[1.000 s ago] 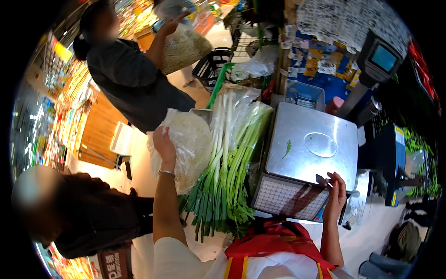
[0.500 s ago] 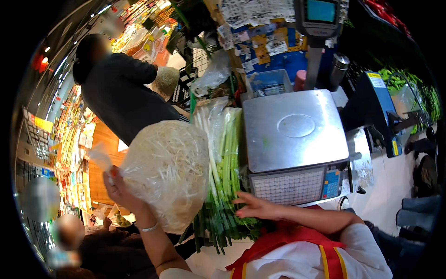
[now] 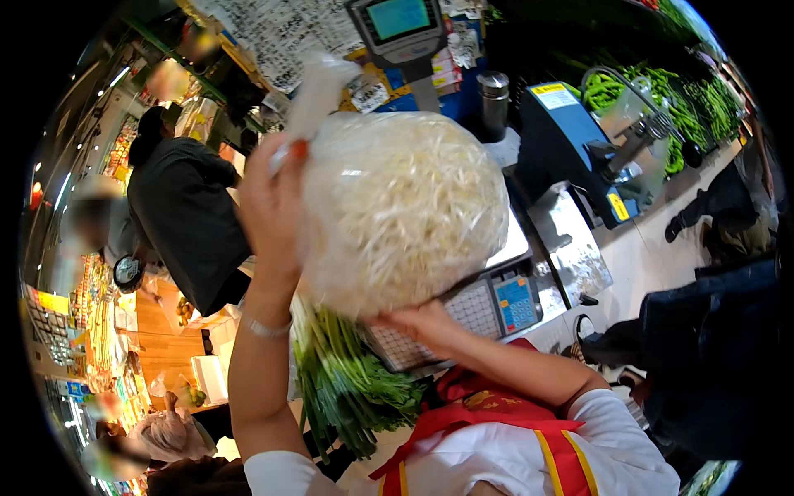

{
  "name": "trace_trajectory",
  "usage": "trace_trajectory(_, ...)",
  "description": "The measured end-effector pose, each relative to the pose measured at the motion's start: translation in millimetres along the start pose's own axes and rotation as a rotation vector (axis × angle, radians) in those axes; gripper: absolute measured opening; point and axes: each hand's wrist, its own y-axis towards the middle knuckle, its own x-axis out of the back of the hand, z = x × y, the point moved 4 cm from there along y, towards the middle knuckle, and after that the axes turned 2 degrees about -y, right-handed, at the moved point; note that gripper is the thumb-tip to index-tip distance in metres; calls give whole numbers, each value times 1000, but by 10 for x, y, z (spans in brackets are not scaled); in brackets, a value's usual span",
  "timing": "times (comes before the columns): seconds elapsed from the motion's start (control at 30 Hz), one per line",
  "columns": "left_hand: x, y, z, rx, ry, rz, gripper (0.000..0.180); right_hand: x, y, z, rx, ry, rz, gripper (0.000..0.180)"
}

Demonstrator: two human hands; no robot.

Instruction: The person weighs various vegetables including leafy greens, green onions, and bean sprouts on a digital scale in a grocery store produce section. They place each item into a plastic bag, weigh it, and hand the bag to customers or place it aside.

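Note:
A clear plastic bag full of bean sprouts [image 3: 405, 215] hangs in front of me, over the weighing scale [image 3: 475, 310], and hides most of its metal plate. My left hand [image 3: 271, 198] is closed around the bag's gathered neck, whose loose end sticks up above the fist. Under the bag's lower edge is my right hand [image 3: 426, 326], by the scale's front panel. Its fingers are hidden by the bag, so I cannot tell whether they press against it. Bunched green onions [image 3: 335, 376] lie left of the scale, partly behind my left forearm.
A scale display [image 3: 401, 18] rises on a post at the back. Right of it stand a steel canister [image 3: 493, 103] and a blue bag-sealing device [image 3: 571, 145]. Green peppers [image 3: 662, 91] lie beyond. A person in dark clothes [image 3: 182, 215] stands at left.
The bag of sprouts has moved right and up, from over the green onions to over the scale, in my left hand. My right hand has gone under its edge. The view has shifted right.

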Motion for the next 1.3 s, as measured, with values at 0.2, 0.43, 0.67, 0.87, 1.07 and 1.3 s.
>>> trace_trajectory(0.2,-847,205,506,-30,102,110,17,810,-423,648,34,-353,-45,21)
trace_trajectory(0.43,-702,51,446,-60,33,118,22,830,-680,1275,881,-1205,-596,70)
trace_trajectory(0.67,191,-1538,1172,228,-132,-546,17,803,-371,1372,933,-1344,-627,79)
trace_trajectory(0.87,-442,-1881,1344,141,610,22,24,847,-342,1404,939,-1316,-629,80)
trace_trajectory(1.07,-399,-1886,1355,151,518,132,18,845,-427,1396,939,-1326,-560,78)
trace_trajectory(1.3,547,-2980,1045,764,147,509,7,1216,-630,1357,817,-975,-586,59)
